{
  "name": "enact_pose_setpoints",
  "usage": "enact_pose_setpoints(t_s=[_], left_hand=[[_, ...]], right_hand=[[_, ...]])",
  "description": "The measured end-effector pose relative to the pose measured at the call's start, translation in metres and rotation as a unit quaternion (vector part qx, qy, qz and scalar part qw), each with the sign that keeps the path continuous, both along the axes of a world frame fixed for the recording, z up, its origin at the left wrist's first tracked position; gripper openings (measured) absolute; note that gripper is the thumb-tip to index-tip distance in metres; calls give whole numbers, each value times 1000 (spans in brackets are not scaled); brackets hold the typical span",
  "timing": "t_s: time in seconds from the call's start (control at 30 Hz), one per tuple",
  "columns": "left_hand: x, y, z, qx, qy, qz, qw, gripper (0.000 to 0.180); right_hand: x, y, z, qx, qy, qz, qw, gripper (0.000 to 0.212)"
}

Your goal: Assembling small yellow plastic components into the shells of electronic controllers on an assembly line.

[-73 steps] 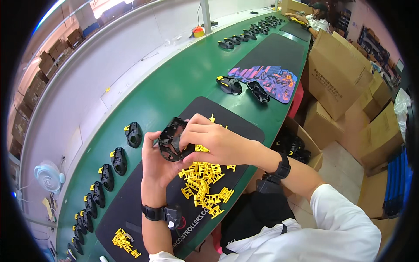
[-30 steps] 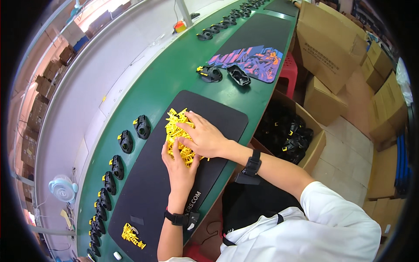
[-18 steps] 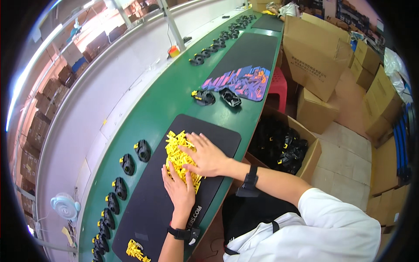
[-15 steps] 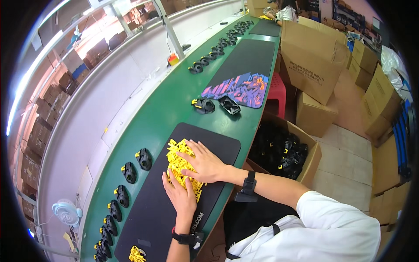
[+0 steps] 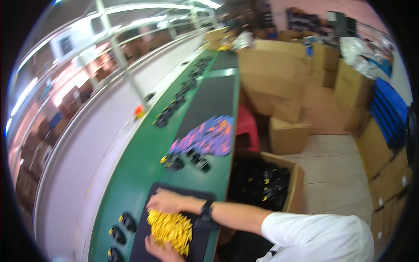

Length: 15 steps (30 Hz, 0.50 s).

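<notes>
A heap of small yellow plastic parts (image 5: 172,229) lies on a black desk mat (image 5: 198,201). My right hand (image 5: 166,201) rests at the heap's far edge, its fingers bent down against the parts and somewhat blurred. At the near side, my left hand (image 5: 162,250) touches the heap with thumb and fingers apart; its wrist is cut off by the lower edge of the picture. Both hands look open and cupped around the pile. To the left of the mat stand several black mouse-shaped shells with yellow pieces (image 5: 127,222).
Beyond the mat sit a black shell with yellow (image 5: 173,162) and an open black shell (image 5: 199,160), near a patterned mat (image 5: 207,137). More black shells line the green bench (image 5: 131,174). On the right are a carton of black parts (image 5: 296,183), a red stool (image 5: 247,126) and cardboard boxes (image 5: 273,81).
My view has swung, so the bench sits lower in the picture. My right hand has gone from lying flat over the heap to its far edge; the heap looks more compact. My left hand stays beside it.
</notes>
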<state>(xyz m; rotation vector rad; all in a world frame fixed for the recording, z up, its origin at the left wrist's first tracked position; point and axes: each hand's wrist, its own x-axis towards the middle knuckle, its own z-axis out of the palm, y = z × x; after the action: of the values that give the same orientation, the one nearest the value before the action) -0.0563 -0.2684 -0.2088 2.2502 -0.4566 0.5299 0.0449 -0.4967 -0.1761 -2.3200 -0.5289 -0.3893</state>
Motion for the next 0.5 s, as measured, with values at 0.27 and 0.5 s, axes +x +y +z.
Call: enact_pose_setpoints(t_s=[0.27, 0.5], left_hand=[[-24, 85, 91, -7, -253, 42, 967, 81], [10, 107, 86, -16, -186, 66, 980, 79]], right_hand=[[-35, -28, 4, 377, -27, -50, 925, 35], [-156, -77, 168, 258, -315, -62, 911, 43]])
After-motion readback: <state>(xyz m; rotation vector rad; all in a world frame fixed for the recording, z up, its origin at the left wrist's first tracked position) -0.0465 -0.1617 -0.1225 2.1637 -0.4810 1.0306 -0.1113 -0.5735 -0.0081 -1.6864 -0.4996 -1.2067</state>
